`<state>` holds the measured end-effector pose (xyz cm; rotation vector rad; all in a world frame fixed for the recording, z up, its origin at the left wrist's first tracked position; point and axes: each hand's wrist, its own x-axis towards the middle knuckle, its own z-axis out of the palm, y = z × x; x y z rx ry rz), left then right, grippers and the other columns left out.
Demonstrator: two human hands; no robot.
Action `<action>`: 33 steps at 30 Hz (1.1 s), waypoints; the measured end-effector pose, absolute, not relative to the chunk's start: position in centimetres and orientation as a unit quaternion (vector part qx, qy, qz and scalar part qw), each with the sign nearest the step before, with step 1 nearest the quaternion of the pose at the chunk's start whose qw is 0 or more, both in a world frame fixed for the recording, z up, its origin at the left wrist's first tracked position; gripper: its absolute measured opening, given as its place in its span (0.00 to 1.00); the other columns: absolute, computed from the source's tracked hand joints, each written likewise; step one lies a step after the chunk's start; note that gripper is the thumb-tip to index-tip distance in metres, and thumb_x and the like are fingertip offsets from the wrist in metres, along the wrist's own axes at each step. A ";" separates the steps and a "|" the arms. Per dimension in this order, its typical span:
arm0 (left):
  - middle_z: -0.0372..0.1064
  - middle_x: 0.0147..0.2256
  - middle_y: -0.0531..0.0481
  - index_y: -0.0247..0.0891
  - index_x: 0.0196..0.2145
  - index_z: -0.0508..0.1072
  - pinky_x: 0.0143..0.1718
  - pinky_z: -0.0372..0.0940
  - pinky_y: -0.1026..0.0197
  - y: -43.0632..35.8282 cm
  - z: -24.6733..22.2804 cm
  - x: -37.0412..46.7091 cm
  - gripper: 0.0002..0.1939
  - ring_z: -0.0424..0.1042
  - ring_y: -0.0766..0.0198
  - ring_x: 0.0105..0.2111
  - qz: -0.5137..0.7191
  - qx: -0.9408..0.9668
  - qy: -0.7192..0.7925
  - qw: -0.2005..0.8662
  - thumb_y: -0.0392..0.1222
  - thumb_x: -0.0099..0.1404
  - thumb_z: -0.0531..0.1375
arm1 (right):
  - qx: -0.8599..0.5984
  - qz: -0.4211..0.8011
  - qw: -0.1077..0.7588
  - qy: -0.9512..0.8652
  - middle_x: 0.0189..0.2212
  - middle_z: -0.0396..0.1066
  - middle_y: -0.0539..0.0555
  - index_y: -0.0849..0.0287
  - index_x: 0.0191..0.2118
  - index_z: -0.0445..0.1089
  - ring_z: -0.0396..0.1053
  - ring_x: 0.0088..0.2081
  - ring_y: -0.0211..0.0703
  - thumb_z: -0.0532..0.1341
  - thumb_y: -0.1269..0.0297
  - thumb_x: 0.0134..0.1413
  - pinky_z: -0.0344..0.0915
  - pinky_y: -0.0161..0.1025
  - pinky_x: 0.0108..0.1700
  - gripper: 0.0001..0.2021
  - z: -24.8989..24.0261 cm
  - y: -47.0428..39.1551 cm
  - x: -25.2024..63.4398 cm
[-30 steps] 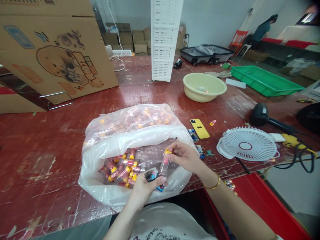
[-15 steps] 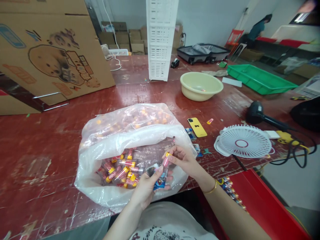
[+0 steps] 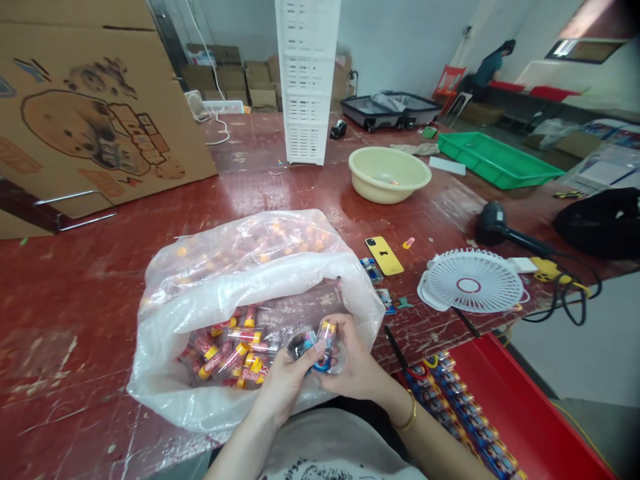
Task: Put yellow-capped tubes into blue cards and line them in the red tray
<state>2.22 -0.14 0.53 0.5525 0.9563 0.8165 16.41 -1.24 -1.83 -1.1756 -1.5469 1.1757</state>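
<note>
Above the near edge of a translucent plastic bag (image 3: 260, 275), my two hands meet. My left hand (image 3: 287, 373) is closed on blue printed wrappers (image 3: 303, 343), its thumb laid across them. Curled around a small clear tube with a yellow cap (image 3: 327, 331) is my right hand (image 3: 353, 363); the tube stands nearly upright against the blue printing. Fingers hide part of both, so I cannot tell whether the tube is inside a wrapper. Several similar yellow-capped tubes with pink contents (image 3: 235, 357) lie in the open bag, and more show through its far side.
Right of the bag are a yellow phone (image 3: 384, 255), a white fan (image 3: 470, 283) and a black hair dryer (image 3: 493, 225). Below the table edge, a red tray (image 3: 530, 407) holds rows of wrapped tubes. A cream basin (image 3: 390, 177) and cardboard box (image 3: 170, 127) stand farther back.
My right hand has lowered and wrapped around the tube, which now sits upright against the blue wrapper at my left thumb. The view has swung right, showing more of the red tray.
</note>
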 end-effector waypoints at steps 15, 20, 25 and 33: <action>0.79 0.36 0.43 0.37 0.37 0.78 0.36 0.72 0.55 -1.1 -0.1 4.2 0.20 0.77 0.51 0.38 0.293 0.201 0.493 0.794 0.56 0.53 0.66 | -0.464 0.545 0.626 -0.309 0.33 0.70 0.49 0.53 0.37 0.59 0.69 0.34 0.39 0.68 0.59 0.46 0.68 0.38 0.38 0.17 -2.1 -2.6 19.8; 0.79 0.41 0.46 0.41 0.42 0.77 0.37 0.72 0.56 -0.4 -0.8 4.3 0.20 0.77 0.51 0.40 0.265 0.240 0.508 0.784 0.50 0.52 0.68 | -0.664 0.323 0.646 -0.192 0.38 0.73 0.51 0.55 0.39 0.63 0.73 0.36 0.40 0.69 0.55 0.42 0.70 0.39 0.40 0.20 -4.9 -8.0 32.3; 0.80 0.35 0.46 0.37 0.39 0.78 0.32 0.73 0.59 0.3 -0.8 4.8 0.22 0.78 0.53 0.34 0.289 0.276 0.544 0.738 0.50 0.47 0.71 | -0.825 0.215 0.519 -0.062 0.27 0.70 0.50 0.62 0.31 0.66 0.70 0.29 0.37 0.66 0.58 0.51 0.69 0.35 0.33 0.12 -12.4 -11.8 41.8; 0.79 0.40 0.43 0.35 0.36 0.79 0.24 0.72 0.61 0.5 -0.4 4.5 0.20 0.76 0.50 0.39 0.303 0.275 0.562 0.719 0.47 0.46 0.71 | -0.894 0.143 0.417 -0.080 0.43 0.69 0.55 0.62 0.48 0.66 0.71 0.39 0.41 0.58 0.60 0.61 0.71 0.43 0.40 0.13 -17.4 -10.5 43.0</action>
